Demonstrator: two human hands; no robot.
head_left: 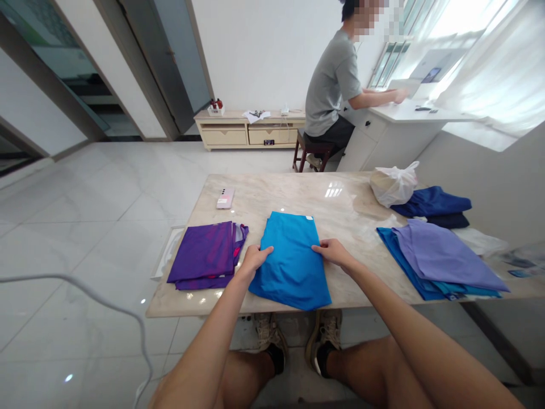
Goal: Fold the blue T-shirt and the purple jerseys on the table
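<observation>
A folded bright blue garment point(290, 258) lies on the marble table point(298, 196) right in front of me. My left hand point(254, 258) grips its left edge with the fingers curled over the cloth. On the opposite edge, my right hand point(333, 251) holds the garment the same way. A folded purple garment point(206, 254) rests to the left of my left hand. To the right lies a loose pile with a lavender garment point(443, 255) on top of blue ones.
A pink phone point(225, 198) lies at the far left of the table. A white plastic bag point(394, 184) and dark blue clothes point(434, 203) sit at the far right. Another person sits at a white desk point(409, 113) behind. A white cable point(106, 309) hangs at left.
</observation>
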